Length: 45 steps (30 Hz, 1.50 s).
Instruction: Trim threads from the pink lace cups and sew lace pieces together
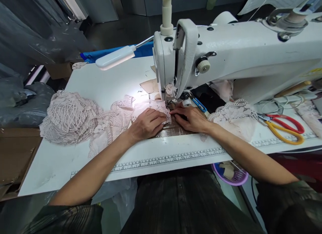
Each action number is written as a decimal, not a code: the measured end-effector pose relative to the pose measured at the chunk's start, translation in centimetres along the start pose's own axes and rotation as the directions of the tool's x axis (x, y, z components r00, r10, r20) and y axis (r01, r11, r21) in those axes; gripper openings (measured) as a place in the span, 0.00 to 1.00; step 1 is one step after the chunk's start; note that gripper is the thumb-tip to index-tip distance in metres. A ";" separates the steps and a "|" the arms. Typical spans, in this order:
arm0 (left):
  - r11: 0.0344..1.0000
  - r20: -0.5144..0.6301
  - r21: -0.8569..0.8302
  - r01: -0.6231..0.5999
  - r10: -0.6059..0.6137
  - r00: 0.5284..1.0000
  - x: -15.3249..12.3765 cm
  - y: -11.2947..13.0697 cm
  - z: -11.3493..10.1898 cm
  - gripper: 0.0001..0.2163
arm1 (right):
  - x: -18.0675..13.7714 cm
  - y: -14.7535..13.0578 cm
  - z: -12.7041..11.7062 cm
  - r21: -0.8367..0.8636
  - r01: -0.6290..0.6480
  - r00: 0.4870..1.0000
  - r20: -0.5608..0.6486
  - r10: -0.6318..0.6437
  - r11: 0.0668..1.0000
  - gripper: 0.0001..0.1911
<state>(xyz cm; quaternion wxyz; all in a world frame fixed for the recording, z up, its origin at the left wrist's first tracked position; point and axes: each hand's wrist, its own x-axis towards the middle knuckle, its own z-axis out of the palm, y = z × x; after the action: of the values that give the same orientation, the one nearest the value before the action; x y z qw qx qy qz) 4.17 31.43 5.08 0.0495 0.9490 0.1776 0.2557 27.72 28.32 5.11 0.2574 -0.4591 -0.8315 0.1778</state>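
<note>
Fingers [161,117] of my left hand [146,125] lie flat and spread, pressing down on the pale pink lace strip [151,106] rather than gripping it; nothing is pinched between them that I can see. My right hand [192,119] sits just beside, its fingers stretched flat toward the needle area, fingertips touching the edge of the same lace and the shiny brown plate beneath it. Neither hand is clenched.

The lace strip lies near the middle of the white tabletop [105,83], right under the head of the white industrial sewing machine [226,49], and trails off toward the left edge, where it gathers into a loose pink lace heap [69,116]. A white gooseneck lamp [115,57] lights the patch just behind my hands.

A second bundle of pale lace [233,114] rests to the right of my right wrist, under the machine's arm. Beyond it, toward the right edge, lie red-handled scissors [289,123] touching yellow-handled scissors [286,133]. Small blue-handled snips [200,104] sit close to the needle, just behind my right hand. A printed ruler strip [171,158] runs along the near edge of the tabletop, and a purple plastic basket [231,175] hangs below that edge.
</note>
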 end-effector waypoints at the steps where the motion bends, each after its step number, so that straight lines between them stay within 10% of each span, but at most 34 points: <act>1: 1.000 0.011 -0.011 0.007 -0.007 1.000 0.0 0.0 0.1 0.08 | -0.1 0.2 0.1 -0.002 0.013 1.000 -0.006 -0.013 1.000 0.16; 45: 0.970 0.152 0.237 -0.044 0.008 0.988 0.8 0.4 -0.8 0.16 | 0.1 -0.1 1.0 -0.295 0.123 0.992 0.012 -0.125 0.948 0.19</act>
<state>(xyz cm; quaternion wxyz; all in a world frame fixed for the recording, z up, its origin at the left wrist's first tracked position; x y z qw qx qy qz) 4.57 31.34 6.24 -0.0556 0.9668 0.1906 0.1611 27.03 28.28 4.36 0.1994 -0.4399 -0.8750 0.0339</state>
